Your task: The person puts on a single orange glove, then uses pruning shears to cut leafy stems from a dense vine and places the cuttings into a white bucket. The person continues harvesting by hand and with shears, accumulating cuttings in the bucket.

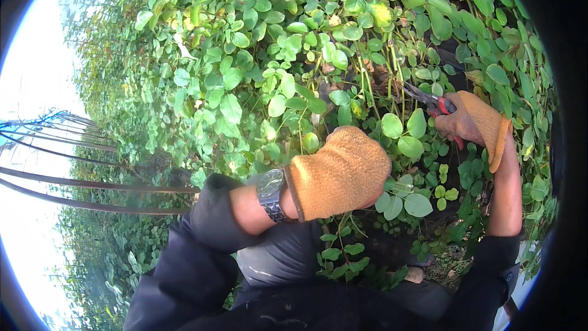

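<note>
The clippers (441, 106) are gripped by the right hand (464, 120), tips beside green stems (395, 64); a cut is apparently being lined up, so one stem should be isolated. The left hand's grasp (340, 175) cannot be told.

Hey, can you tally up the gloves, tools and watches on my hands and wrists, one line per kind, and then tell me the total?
Orange gloves: 2
Red-handled pruning shears: 1
Wristwatch: 1
Total: 4
</note>
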